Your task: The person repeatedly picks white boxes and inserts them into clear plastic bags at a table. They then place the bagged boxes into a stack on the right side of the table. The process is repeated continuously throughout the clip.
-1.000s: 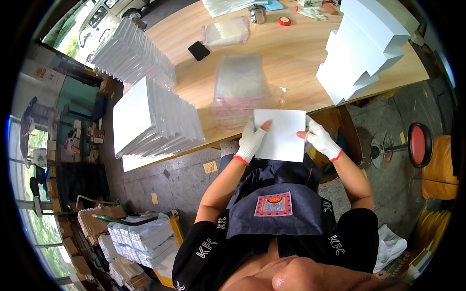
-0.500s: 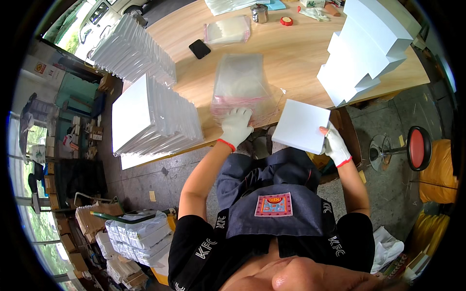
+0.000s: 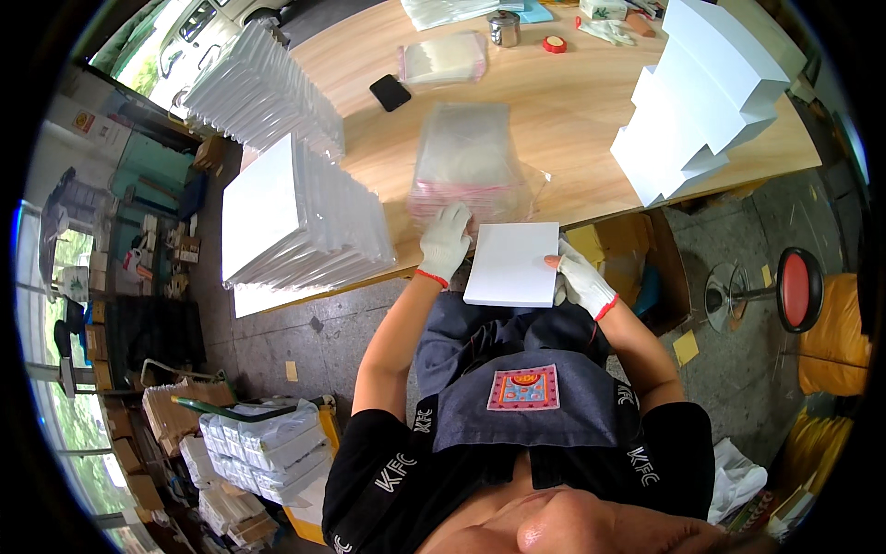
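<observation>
White slab [image 3: 510,264] pinched in partly closed right hand [image 3: 583,279].

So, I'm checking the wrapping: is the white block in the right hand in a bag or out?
Out: the block shows no film around it, and the bags lie beyond it on the table.

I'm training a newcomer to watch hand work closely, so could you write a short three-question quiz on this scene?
1. Which hand holds the white block?
2. True or false: the black phone lies on the table, apart from the clear bags.
3. Of these, what is the left hand nearest to?
A) the metal tin
B) the clear bags
C) the stool

Key:
1. The right hand.
2. True.
3. B.
</observation>
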The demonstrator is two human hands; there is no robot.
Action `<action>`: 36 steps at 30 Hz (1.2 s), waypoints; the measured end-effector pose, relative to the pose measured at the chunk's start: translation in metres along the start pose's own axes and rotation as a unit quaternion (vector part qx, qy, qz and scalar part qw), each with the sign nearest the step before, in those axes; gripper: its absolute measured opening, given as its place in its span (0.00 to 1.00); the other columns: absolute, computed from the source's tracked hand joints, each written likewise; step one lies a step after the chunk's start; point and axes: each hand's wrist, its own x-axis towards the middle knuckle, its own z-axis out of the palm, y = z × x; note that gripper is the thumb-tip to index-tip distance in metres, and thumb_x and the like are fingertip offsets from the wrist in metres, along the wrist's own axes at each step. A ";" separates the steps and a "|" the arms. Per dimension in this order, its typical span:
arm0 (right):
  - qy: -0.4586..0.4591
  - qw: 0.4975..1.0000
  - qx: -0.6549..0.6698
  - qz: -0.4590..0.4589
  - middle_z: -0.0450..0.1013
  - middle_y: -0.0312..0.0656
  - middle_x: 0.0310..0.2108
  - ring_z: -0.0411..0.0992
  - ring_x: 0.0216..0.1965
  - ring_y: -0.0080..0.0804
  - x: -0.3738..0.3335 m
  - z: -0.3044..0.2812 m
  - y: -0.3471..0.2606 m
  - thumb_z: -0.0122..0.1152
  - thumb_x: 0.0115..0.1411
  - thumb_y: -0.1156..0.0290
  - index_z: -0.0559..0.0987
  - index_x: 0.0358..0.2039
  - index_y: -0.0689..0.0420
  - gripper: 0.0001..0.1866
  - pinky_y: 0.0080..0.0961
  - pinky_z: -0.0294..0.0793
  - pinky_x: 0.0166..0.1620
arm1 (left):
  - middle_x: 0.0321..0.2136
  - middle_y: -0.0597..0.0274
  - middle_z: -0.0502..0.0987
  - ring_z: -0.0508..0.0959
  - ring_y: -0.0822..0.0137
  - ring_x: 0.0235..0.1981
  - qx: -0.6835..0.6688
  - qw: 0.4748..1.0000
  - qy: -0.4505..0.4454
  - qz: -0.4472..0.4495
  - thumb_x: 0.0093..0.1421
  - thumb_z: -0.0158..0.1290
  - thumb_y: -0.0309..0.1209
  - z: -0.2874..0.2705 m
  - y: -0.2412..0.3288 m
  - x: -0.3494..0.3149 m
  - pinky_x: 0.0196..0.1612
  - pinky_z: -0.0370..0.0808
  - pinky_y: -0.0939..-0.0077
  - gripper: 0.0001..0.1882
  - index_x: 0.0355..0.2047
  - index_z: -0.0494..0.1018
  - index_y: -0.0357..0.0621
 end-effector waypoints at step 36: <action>0.150 0.977 0.122 -0.085 0.69 0.42 0.32 0.72 0.17 0.29 0.017 0.004 0.008 0.49 0.59 0.72 0.61 0.53 0.52 0.20 0.21 0.72 0.12 | 0.22 0.47 0.73 0.73 0.43 0.27 -0.132 0.964 0.092 -0.213 0.59 0.47 0.35 0.008 0.033 -0.037 0.28 0.69 0.55 0.08 0.30 0.67 0.43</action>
